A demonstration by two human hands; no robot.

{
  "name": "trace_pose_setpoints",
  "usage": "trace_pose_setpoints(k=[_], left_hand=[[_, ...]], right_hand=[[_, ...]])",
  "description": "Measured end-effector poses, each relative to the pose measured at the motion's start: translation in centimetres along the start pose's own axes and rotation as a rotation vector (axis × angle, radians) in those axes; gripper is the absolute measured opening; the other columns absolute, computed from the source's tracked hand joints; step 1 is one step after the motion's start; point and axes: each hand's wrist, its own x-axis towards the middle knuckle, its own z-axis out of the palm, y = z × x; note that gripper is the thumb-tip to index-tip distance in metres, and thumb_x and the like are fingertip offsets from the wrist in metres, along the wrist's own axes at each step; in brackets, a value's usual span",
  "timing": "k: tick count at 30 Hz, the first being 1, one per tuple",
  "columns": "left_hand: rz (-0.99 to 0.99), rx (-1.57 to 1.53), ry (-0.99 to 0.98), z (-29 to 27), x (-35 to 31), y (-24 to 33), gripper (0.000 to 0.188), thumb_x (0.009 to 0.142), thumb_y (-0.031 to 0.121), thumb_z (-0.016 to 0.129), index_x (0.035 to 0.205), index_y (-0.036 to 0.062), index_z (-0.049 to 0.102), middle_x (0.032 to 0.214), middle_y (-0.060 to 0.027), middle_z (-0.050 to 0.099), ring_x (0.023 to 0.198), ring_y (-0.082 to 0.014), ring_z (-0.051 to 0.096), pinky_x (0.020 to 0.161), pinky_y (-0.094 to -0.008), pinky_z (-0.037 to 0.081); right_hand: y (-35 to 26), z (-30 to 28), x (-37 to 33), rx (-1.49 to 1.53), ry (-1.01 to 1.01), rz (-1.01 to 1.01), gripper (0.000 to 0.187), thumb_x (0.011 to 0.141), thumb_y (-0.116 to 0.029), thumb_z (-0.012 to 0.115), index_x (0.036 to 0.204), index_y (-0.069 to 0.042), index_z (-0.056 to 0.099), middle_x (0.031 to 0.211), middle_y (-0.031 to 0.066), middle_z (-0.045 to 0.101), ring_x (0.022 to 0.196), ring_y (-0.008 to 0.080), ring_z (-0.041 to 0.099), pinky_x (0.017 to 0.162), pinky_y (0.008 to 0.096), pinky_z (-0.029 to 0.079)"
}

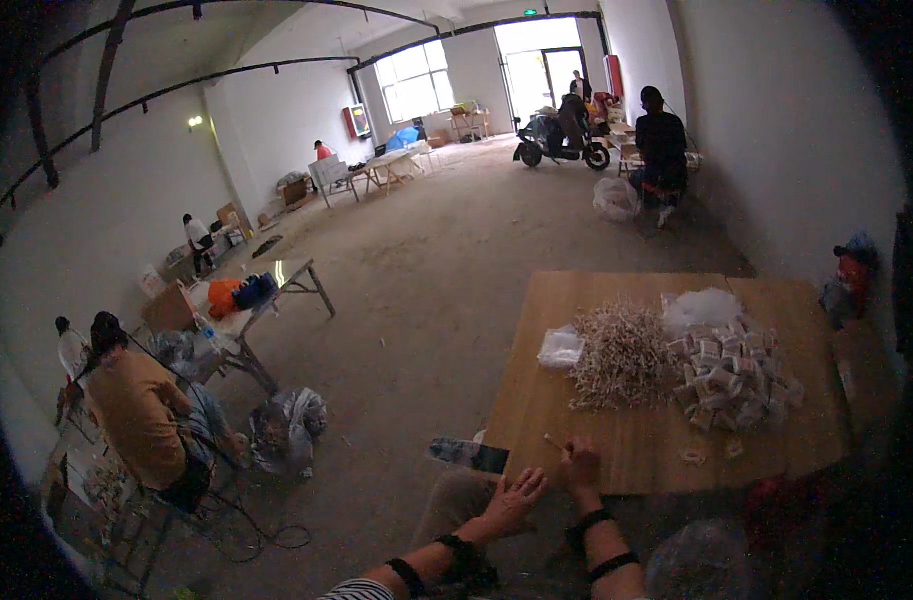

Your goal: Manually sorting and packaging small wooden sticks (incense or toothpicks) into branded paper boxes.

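Note:
My left hand (515, 503) is at the near left corner of the wooden table (527, 420), its fingers stretched out and holding nothing that shows. Beside it, my right hand (581, 465) is closed over the table's near edge. A small pale stick-like piece (552, 440) pokes out from its fingers; its exact kind is too small to tell. Beyond the hands lies a heap of thin, pale stick-like pieces (622, 355). Against its right side is a pile of small clear packets (732, 375) with pale and brownish contents.
A clear plastic bag (562, 347) lies left of the heap, with white plastic film (702, 308) behind. Two small pale loops (693, 457) lie near the front edge. A dark flat strip (469, 454) juts past the left corner. Other people (142, 410) sit at tables; a scooter (562, 140) stands far off.

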Motion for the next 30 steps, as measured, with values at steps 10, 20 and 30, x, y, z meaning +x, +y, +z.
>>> trace_pose_setpoints(k=[10,20,30], left_hand=[[-0.015,0.012,-0.002,-2.3,-0.5,1.2,0.108,0.07,0.044,0.082,0.155,0.0088,0.025,0.163,-0.0132,0.018,0.152,-0.0313,0.014,0.111,-0.0656,0.021],[-0.033,-0.041,0.066,-1.1,-1.2,0.9,0.107,0.071,0.042,0.082,0.155,0.0086,0.025,0.164,-0.0119,0.018,0.152,-0.0309,0.016,0.112,-0.0658,0.02],[-0.015,-0.036,-0.033,-3.1,-1.1,1.4,0.114,0.068,0.045,0.083,0.155,0.0075,0.021,0.163,-0.0143,0.019,0.151,-0.033,0.019,0.111,-0.0654,0.021]], right_hand=[[1.8,0.8,-1.0,-0.082,0.018,-0.006,0.009,0.079,-0.01,0.067,0.086,-0.004,0.066,0.087,0.0177,0.065,0.085,0.0378,0.063,0.073,0.0481,0.051],[-1.9,-1.0,-0.3,0.066,-0.02,0.064,0.009,0.076,-0.006,0.066,0.083,-0.003,0.062,0.089,0.017,0.062,0.082,0.0367,0.062,0.071,0.0461,0.049],[-2.2,-1.7,-0.3,0.059,-0.03,0.111,0.009,0.075,-0.005,0.066,0.082,-0.003,0.062,0.084,0.0181,0.061,0.079,0.0381,0.061,0.068,0.0467,0.048]])
